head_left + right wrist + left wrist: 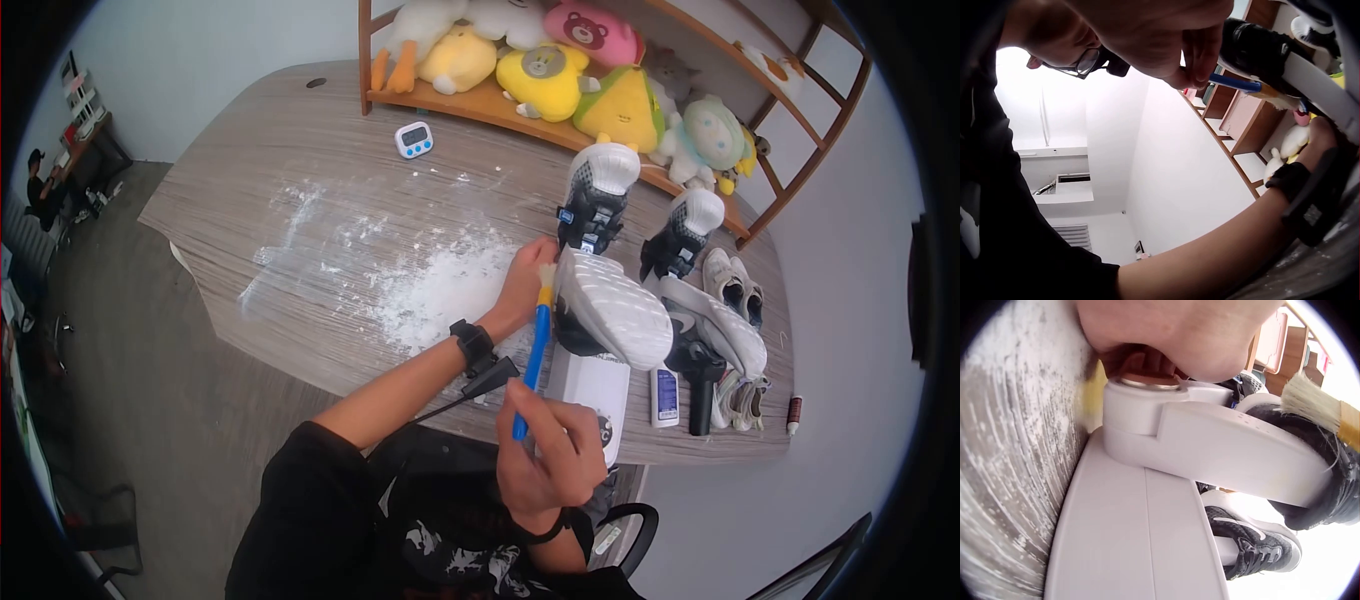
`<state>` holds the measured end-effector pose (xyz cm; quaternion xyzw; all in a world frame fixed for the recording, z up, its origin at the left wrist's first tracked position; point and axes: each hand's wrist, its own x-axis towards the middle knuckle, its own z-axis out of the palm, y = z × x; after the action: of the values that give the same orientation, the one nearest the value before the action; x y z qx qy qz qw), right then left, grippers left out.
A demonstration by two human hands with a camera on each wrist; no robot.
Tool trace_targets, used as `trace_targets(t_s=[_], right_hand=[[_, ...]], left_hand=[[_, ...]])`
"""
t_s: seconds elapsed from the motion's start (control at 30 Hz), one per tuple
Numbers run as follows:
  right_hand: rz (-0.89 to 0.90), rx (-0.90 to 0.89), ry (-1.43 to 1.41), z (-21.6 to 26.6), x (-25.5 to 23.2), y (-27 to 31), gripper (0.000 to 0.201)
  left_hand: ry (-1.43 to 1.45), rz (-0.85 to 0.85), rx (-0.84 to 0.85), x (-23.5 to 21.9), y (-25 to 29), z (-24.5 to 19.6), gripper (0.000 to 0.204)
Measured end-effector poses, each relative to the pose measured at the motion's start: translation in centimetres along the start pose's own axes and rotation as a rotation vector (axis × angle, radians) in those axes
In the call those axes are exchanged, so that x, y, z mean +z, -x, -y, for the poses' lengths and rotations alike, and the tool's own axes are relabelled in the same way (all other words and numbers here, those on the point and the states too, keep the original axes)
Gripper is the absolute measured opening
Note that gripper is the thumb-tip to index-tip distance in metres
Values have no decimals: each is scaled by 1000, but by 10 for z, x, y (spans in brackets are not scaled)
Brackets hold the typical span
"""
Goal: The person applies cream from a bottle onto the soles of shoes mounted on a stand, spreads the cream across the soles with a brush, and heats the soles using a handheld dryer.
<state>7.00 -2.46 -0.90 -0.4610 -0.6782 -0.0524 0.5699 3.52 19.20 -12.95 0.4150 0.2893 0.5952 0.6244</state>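
Pinched by its blue handle, a brush (pixel 537 350) points away from the body in my right hand (pixel 552 455). Its pale bristles (pixel 1310 403) are close beside the black upper (pixel 1341 487) of a shoe, whose white sole (pixel 625 310) faces up. This shoe is mounted on a white stand (pixel 1147 519). My left hand (pixel 522 285) is at the stand's left side, with fingers curled by the round copper-coloured cap (pixel 1150 380); the fingertips are partly hidden. The right wrist view shows my right hand (pixel 1166 40) around the blue handle (pixel 1235 82).
White powder (pixel 455 285) covers part of the table (pixel 210 180) at left. Other sole-up shoes (pixel 690 225) are mounted nearby. A white bottle (pixel 664 398), loose white shoes (pixel 733 283) and a small tube (pixel 794 415) lie right; a timer (pixel 413 140) and plush-toy shelf (pixel 480 108) are behind.
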Motion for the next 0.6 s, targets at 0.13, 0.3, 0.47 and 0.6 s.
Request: trace_targets(t_s=[0.13, 0.3, 0.47, 0.6], right_hand=[[12, 14, -13, 4, 0, 0, 45], [-26, -22, -121, 15, -19, 3, 44], [59, -68, -237, 22, -51, 1, 42], [109, -271, -398, 14, -69, -3, 36]], left_hand=[[8, 10, 26, 0, -2, 4, 29], [-91, 2, -1, 0, -1, -1, 32], [-58, -5, 36, 1, -3, 3, 32], [-176, 10, 54, -9, -8, 13, 31]])
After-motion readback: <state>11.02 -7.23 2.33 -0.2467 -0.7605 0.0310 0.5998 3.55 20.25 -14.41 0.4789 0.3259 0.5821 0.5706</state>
